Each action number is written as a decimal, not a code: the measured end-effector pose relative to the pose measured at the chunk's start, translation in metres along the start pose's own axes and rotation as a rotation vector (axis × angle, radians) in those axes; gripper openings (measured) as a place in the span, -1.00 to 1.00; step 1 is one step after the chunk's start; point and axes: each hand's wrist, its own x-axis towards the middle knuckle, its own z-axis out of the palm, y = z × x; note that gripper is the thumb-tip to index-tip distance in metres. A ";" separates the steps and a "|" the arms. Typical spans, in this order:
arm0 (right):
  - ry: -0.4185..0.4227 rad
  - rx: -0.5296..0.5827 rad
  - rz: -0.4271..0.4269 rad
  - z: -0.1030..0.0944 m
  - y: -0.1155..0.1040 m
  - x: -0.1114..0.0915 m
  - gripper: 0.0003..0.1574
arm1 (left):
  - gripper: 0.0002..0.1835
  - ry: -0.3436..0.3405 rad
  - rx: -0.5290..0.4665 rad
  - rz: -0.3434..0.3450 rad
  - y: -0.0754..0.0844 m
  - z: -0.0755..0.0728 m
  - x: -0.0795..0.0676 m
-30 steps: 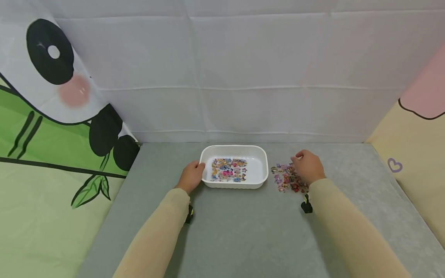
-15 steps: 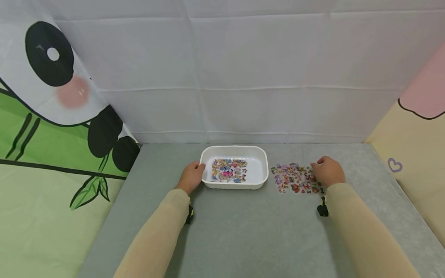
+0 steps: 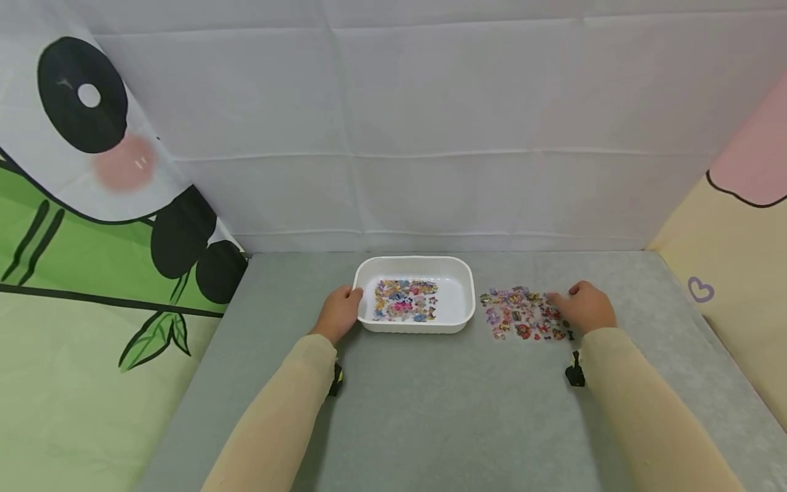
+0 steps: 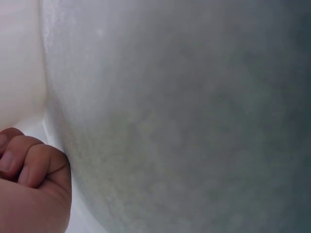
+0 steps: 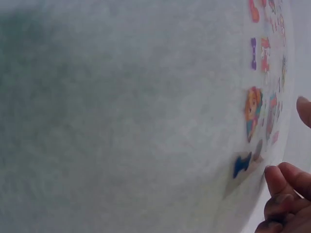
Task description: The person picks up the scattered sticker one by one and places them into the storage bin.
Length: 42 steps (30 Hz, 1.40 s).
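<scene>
Tabletop (image 3: 430, 410): left hand (image 3: 338, 313) grips tray (image 3: 415, 328); right hand (image 3: 587, 307), seemingly loose, shifted rightward along stickers (image 3: 519, 316).

I can't tell from where I sit if this is a home or a shop, but it looks like a little corner made with hung sheets. A grey table (image 3: 455, 410) is under the fingers. Past them hangs a white sheet (image 3: 418, 116) with fold lines. Left of the left fingers (image 3: 354, 295), I see a cartoon sheet (image 3: 61, 335) with a big black eye (image 3: 82, 95). Right of the right fingers (image 3: 558, 302) is a yellow sheet (image 3: 738, 260) with a purple heart (image 3: 701, 290).
</scene>
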 end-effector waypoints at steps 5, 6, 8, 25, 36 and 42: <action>-0.009 -0.021 -0.001 0.002 -0.001 0.002 0.11 | -0.55 -0.002 -0.002 0.000 -0.001 0.001 0.000; -0.012 -0.023 0.002 0.003 -0.002 0.002 0.12 | -0.55 -0.003 0.000 0.001 -0.001 0.001 0.000; -0.017 -0.026 0.006 0.003 -0.003 0.002 0.11 | -0.55 -0.004 0.000 -0.003 -0.001 0.002 0.000; -0.027 0.073 0.046 -0.004 -0.002 0.006 -0.50 | -0.53 0.000 0.023 -0.013 0.004 0.001 -0.002; -0.042 0.007 -0.133 -0.005 0.005 0.008 -0.63 | -0.55 0.012 0.044 -0.005 0.001 0.001 0.002; -0.033 0.021 -0.162 -0.006 0.007 0.009 -0.58 | -0.55 0.012 0.053 0.001 0.001 0.001 0.000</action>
